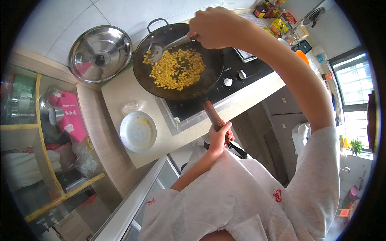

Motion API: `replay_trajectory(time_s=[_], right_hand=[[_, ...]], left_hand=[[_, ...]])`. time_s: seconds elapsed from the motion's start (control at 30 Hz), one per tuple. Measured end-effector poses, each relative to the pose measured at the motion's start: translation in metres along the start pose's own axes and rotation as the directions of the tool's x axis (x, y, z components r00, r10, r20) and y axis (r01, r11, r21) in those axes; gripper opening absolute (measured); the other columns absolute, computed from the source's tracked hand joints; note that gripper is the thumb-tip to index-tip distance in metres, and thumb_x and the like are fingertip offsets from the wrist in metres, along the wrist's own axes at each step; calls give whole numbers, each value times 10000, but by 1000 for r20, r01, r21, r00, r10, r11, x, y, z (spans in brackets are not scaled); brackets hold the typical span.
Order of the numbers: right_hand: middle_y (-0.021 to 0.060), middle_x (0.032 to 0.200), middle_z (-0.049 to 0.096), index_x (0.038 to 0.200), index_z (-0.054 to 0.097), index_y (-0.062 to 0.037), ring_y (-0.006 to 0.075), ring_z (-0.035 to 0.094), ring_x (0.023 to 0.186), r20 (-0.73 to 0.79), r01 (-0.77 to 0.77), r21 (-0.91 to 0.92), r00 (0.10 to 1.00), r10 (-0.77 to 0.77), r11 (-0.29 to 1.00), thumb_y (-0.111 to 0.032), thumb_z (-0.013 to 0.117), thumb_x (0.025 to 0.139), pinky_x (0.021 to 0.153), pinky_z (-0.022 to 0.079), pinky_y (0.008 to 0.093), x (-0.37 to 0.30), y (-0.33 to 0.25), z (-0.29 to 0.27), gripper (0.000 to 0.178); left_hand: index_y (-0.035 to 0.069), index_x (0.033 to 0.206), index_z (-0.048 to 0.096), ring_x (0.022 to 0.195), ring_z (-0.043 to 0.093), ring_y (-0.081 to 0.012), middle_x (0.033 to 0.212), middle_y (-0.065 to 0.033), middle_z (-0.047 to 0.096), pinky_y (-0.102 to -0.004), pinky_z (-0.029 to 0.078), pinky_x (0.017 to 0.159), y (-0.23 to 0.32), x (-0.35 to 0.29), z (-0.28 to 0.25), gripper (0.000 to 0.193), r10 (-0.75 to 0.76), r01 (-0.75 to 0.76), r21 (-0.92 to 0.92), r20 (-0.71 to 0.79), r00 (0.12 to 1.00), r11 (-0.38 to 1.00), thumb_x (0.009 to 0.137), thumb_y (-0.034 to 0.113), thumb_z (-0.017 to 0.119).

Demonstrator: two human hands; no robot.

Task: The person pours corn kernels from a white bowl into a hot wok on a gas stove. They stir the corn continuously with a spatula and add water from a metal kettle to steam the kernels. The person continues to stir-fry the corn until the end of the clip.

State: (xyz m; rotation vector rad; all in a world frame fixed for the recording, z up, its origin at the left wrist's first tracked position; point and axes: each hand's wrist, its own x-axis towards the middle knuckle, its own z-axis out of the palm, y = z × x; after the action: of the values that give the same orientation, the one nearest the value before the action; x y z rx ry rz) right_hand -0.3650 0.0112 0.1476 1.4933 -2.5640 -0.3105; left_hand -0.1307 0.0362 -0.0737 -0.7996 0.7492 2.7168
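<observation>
A dark wok [213,76] sits on the black stove, its wooden handle pointing toward me. My left hand [219,138] is wrapped round that handle near its end. In the wok lie many yellow kernels [177,68] that look like corn, spread over the bottom and up the far left side. My right hand [217,28] is raised over the wok's far right edge, fingers closed on a metal spatula [157,52]. The spatula slants down to the left, its blade resting among the kernels at the left side; a few kernels lie on or by it.
A shiny steel lid [100,54] leans against the tiled wall at left. An empty-looking metal dish [138,131] and a crumpled plastic bag [133,107] are on the counter. Stove knobs [228,82] are right of the wok. Bottles [263,9] stand at the back right.
</observation>
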Motion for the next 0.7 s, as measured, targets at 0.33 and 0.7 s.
replay_trajectory(time_s=[0.33, 0.7], right_hand=[[107, 760, 602, 1080, 661, -134, 294, 559, 826, 298, 30, 187, 951, -86, 982, -130, 546, 800, 735, 463, 409, -94, 35, 21, 302], [120, 617, 617, 1099, 666, -162, 271, 588, 543, 318, -242, 330, 939, 134, 913, -74, 539, 820, 582, 474, 372, -134, 23, 16, 318]], left_hand=[[66, 1101, 463, 838, 654, -267, 967, -125, 587, -370, 532, 684, 66, -6, -46, 713, -462, 224, 783, 89, 883, 580, 854, 709, 279], [38, 888, 549, 639, 587, -151, 801, -72, 594, -273, 483, 603, 65, -94, -131, 350, -98, 171, 717, -142, 985, 676, 928, 378, 474]])
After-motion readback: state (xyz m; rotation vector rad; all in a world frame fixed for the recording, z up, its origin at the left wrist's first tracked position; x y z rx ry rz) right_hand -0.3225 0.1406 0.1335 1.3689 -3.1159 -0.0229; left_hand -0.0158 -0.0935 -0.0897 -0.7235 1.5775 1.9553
